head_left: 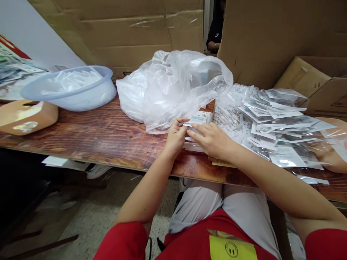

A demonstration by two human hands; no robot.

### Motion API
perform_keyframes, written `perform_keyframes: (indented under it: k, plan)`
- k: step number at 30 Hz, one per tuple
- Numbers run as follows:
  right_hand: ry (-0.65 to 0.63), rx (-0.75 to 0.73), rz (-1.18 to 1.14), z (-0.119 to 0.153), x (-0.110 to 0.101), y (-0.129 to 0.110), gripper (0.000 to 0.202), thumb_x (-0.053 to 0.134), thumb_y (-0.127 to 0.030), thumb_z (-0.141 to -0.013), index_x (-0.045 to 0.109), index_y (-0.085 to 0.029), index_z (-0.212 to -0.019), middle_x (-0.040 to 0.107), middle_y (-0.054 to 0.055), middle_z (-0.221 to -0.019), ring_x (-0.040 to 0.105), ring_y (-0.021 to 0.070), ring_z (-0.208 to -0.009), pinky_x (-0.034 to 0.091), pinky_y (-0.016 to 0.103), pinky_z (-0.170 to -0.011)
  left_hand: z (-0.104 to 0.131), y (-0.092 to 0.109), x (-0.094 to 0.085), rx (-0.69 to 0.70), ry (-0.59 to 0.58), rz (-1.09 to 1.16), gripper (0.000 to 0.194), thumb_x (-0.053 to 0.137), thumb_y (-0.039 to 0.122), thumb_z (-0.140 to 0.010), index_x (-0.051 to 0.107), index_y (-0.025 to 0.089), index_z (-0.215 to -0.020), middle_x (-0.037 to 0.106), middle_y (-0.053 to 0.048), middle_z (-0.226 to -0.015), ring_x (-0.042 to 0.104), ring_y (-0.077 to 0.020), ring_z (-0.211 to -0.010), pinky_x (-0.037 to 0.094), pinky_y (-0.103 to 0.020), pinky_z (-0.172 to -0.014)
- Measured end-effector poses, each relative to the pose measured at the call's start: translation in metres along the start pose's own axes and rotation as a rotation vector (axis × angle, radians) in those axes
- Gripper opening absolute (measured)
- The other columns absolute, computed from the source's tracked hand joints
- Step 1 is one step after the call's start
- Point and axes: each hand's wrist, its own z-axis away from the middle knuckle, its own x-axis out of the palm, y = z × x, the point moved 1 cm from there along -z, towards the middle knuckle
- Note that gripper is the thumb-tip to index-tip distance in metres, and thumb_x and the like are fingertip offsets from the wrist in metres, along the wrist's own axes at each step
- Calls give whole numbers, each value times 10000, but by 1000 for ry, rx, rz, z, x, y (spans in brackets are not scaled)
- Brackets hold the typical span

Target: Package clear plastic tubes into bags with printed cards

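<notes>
From where I stand, take 12 o'clock as straight ahead of the worker, with the dial centred on the hands.

Work position: the printed packet (198, 119) sits at the fingertips, above the wooden tabletop (108, 144). Its visible face extends to 1 o'clock, beyond the fingers. The exposed part runs roughly from 8 to 2 o'clock; fingers cover the near edge, so the full long axis cannot be confirmed.

Left hand (176, 136): thumb and index finger nearly closed, apparently pinching the packet at its 8 o'clock end.

Right hand (210, 139): fingers extended toward 10 o'clock, tips at the packet's near edge. The thumb is obscured; whether this hand grips or merely steadies cannot be told. Neither hand is clearly nearer; both meet the packet.

Surroundings: crumpled plastic bag (170, 90) at 11 o'clock, just beside the packet; heap of small clear pieces (230, 119) at 2 o'clock; pile of filled sachets (282, 126) at 3 o'clock; blue basin (89, 95) at 10 o'clock, well apart.
</notes>
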Motion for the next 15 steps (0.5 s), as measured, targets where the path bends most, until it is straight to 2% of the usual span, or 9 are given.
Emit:
perform_keyframes:
  k: [2,4,8,10,13,15]
  plan:
    - [53,121,-165,1,-8,7,597,577,-417,-1009,470,-200,-1555,478,193,-1558,517,328,-1375,498,509,-1067,0,0,-1,12,1,28,381,710,299,-640,527,223,-965,576,68,-624,546,-111,-496,417,-224,-506]
    - [72,260,-330,4,-14,17,779,658,-552,-938,396,-260,-1611,425,166,-1593,476,330,-1436,480,538,-1131,-1,-1,-1,12,-10,50,406,723,307,-638,517,228,-979,537,85,-588,486,-99,-447,363,-216,-473]
    - [-24,452,-596,4,-11,31,881,752,-606,-840,442,-279,-1597,396,162,-1615,538,313,-1386,558,501,-1067,-1,-1,1,38,-24,91,439,731,289,-617,512,224,-992,499,103,-553,400,-74,-405,285,-196,-448]
    - [-75,483,-647,0,-6,31,938,798,-633,-786,486,-237,-1578,386,186,-1634,490,330,-1448,527,502,-1120,-1,-1,0,54,-30,84,429,735,293,-635,512,228,-995,495,104,-553,415,-79,-409,310,-199,-453]
    - [-64,470,-670,-7,4,24,897,845,-620,-744,587,-218,-1503,420,194,-1630,403,346,-1529,422,539,-1217,0,-1,-2,85,-22,52,384,718,284,-673,524,230,-999,449,115,-520,379,-74,-403,310,-195,-459]
    - [12,479,-717,-11,10,18,714,847,-527,-781,673,-238,-1410,489,170,-1586,485,316,-1475,461,509,-1186,0,-1,-4,110,-18,32,354,697,272,-686,540,226,-1000,380,127,-488,311,-64,-397,259,-188,-453]
